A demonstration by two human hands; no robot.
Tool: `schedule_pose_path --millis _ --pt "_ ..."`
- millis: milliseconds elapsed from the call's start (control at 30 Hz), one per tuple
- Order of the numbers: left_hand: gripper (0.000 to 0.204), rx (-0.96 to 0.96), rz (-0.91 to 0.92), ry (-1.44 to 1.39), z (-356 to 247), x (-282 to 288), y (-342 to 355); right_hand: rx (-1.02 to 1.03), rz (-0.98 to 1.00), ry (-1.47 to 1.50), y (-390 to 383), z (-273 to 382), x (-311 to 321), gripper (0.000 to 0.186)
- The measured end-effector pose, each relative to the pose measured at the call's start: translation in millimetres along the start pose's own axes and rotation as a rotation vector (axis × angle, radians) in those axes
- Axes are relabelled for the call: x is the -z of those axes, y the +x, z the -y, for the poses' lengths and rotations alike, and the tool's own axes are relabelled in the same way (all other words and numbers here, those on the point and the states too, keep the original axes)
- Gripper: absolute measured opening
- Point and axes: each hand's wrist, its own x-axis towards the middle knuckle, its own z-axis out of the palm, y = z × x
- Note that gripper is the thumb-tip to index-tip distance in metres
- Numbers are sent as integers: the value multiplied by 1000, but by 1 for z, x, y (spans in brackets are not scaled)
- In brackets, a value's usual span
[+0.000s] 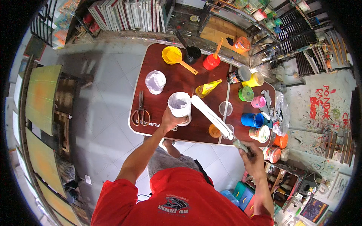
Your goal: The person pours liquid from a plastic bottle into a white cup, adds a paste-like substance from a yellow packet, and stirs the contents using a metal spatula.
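Note:
My left hand [172, 120] is wrapped round a white tub [183, 111] with pale, thick paint inside, near the table's front edge. In my right hand [253, 160] is the handle of a long spatula [212, 116], its blade coated in white paint. The blade slants up to the left, its tip beside the tub's rim. Left of the tub lies a pair of scissors [141, 115], and behind it stands another white-smeared tub [155, 82]. A yellow pouch [208, 88] and a clear round cup or lid [226, 109] lie near the blade.
On the dark red table [173, 81] stand a yellow tub [170, 55], a black tub [194, 54] and a red tub [211, 62] with a stick. Several coloured jars, including a blue one [252, 119], crowd its right side. Framed screens [128, 17] lean at the back; shelves line the right.

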Motion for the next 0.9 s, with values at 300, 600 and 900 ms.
schedule_pose_path --millis 300,600,900 --pt "58 139 104 -113 -85 0 -20 -166 153 228 0 -5 3 28" --pt "59 68 49 -106 -92 -9 -24 -111 189 229 7 4 4 25" --pt "83 50 71 -225 -68 -5 -28 -46 162 187 1 7 9 25"
